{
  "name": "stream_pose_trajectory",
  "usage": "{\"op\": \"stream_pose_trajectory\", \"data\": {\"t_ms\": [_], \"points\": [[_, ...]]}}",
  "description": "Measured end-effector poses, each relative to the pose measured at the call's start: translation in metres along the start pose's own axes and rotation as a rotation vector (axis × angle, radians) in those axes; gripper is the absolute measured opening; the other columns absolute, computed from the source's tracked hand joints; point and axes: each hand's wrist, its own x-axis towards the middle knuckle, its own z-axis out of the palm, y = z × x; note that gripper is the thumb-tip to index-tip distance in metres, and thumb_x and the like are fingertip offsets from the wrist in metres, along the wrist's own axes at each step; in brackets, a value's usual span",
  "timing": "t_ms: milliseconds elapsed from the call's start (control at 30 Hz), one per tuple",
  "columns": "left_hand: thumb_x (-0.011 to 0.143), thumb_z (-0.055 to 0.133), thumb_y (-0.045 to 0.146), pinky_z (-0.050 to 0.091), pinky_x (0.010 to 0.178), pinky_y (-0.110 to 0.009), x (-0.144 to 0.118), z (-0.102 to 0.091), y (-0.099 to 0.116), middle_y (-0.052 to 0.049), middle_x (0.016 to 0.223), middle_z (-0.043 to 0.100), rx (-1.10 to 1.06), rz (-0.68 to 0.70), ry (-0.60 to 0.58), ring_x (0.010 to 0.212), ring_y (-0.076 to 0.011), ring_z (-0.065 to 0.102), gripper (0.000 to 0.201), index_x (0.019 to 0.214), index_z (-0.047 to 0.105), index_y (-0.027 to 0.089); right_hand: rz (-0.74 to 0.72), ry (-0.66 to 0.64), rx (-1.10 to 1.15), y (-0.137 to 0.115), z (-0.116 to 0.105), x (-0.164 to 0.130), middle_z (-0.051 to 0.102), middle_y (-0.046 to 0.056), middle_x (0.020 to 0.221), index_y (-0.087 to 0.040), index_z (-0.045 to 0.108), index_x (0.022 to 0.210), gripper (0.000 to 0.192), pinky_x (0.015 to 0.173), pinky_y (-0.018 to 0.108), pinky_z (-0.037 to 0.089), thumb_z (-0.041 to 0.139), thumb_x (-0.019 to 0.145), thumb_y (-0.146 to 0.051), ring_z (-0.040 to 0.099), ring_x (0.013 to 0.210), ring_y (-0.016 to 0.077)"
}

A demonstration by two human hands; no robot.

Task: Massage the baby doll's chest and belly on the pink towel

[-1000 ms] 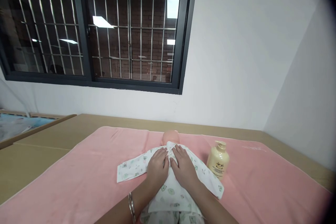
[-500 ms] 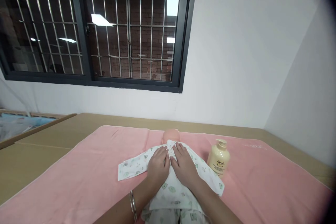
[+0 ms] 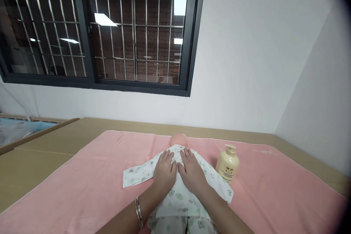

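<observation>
A baby doll (image 3: 178,140) lies on a pink blanket (image 3: 90,175), its head toward the wall. White baby clothes with a green print (image 3: 179,204) cover its body, the sleeves spread to both sides. Flat on the upper part of the garment rests my left hand (image 3: 165,171), fingers stretched out, a bangle on the wrist. Beside it my right hand (image 3: 192,171) lies flat too, the two thumbs close together. Neither hand grips anything. The doll's face is not visible.
A cream pump bottle (image 3: 228,164) stands on the blanket, right of the doll's sleeve. The tan table (image 3: 63,135) borders the blanket, with a white wall (image 3: 233,62) and a barred window (image 3: 137,36) behind. A wooden-edged bed with blue items (image 3: 24,128) sits at far left.
The collar fabric between my fingertips lies flatter, and my left fingers have shifted slightly. Both hands stay on the garment, and the view has tilted a little.
</observation>
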Motion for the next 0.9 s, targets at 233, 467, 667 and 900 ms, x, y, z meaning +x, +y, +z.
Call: {"op": "stream_pose_trajectory", "data": {"t_ms": [233,467,667,900], "points": [[0.090,0.039,0.029,0.028,0.115,-0.049,0.006,0.007,-0.010,-0.012,0.145,0.047,-0.035,-0.031,-0.072,0.138,-0.0274,0.037,0.048,0.135,0.052,0.014,0.055,0.029,-0.158,-0.032,-0.005,-0.016,0.041,0.016,0.147,-0.004,0.045,0.140,0.052,0.116,0.039,0.021,0.029,0.097,-0.028,0.030,0.141,0.0261],[0.090,0.039,0.027,0.030,0.114,-0.049,0.009,0.005,-0.012,-0.012,0.143,0.049,-0.027,0.021,-0.085,0.136,-0.0265,0.040,0.048,0.134,0.052,0.013,0.077,0.003,-0.112,-0.036,-0.009,-0.020,0.042,0.014,0.147,-0.006,0.047,0.139,0.052,0.115,0.039,0.024,0.030,0.095,-0.026,0.032,0.140,0.0258],[0.089,0.040,0.021,0.043,0.105,-0.045,0.008,-0.004,-0.003,-0.009,0.123,0.064,-0.009,0.168,0.009,0.118,-0.0244,0.056,0.036,0.117,0.062,0.018,0.064,0.043,0.070,-0.009,-0.005,-0.004,0.039,0.007,0.150,-0.014,0.045,0.142,0.052,0.115,0.038,0.025,0.031,0.096,-0.034,0.029,0.141,0.0227],[0.087,0.041,0.017,0.051,0.086,-0.042,0.004,-0.012,0.009,-0.008,0.096,0.066,0.023,0.195,0.089,0.095,-0.0239,0.060,0.024,0.096,0.063,0.019,0.032,0.048,0.147,0.010,0.000,0.007,0.035,0.007,0.152,-0.013,0.044,0.142,0.053,0.117,0.039,0.020,0.033,0.096,-0.037,0.025,0.143,0.0215]]}}
